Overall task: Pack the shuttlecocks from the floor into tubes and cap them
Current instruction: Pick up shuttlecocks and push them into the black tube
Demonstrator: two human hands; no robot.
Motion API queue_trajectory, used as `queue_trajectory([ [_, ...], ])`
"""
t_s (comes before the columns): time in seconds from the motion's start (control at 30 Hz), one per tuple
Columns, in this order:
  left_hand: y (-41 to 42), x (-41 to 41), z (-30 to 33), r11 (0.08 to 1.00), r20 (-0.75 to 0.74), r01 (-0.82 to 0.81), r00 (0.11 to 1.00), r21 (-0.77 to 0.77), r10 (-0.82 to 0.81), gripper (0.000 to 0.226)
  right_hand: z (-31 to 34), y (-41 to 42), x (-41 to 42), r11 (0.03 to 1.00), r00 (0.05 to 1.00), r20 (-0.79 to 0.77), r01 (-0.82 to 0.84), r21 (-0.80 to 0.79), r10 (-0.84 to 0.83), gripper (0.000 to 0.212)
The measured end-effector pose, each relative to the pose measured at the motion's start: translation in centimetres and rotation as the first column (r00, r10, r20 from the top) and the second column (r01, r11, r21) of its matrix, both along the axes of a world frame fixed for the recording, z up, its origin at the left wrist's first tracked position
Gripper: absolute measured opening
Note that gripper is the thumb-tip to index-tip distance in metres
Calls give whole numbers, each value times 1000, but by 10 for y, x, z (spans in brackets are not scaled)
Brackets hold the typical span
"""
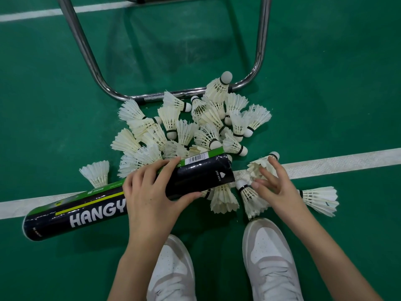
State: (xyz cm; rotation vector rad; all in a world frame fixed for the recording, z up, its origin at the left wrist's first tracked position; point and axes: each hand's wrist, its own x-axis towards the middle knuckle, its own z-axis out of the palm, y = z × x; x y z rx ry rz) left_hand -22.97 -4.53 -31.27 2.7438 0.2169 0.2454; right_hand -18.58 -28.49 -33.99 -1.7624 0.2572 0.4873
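A long black and green shuttlecock tube [86, 211] lies slanted across the green floor, its open end pointing right toward the pile. My left hand [152, 192] grips the tube around its middle. A heap of several white feather shuttlecocks [186, 129] lies just beyond the tube. My right hand [275, 185] is to the right of the tube's mouth, fingers spread and touching the feathers of one shuttlecock [257, 166] lying on the white line. Another shuttlecock [251, 198] lies just under that hand's thumb. No cap is in sight.
A chrome tubular chair frame [91, 59] stands behind the pile, its lower bar touching the far shuttlecocks. Single shuttlecocks lie at the left [96, 172] and right [319, 198]. My white shoes [173, 268] are at the bottom. A white court line [347, 159] crosses the floor.
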Motion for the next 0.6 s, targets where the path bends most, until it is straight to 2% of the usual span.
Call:
queue_trajectory([
  [0.3, 2, 0, 1, 1000, -17, 2, 1000, -5, -2, 76, -7, -5, 4, 1000, 1000, 21, 13, -19, -12, 77],
  [0.47, 2, -1, 0, 1000, -16, 4, 1000, -4, -4, 76, -2, -3, 2, 996, 996, 94, 2, -89, 6, 70],
  [0.6, 1, 0, 0, 1000, -12, 3, 1000, -3, -3, 76, 13, -1, 4, 996, 988, 153, 17, -83, -4, 67],
])
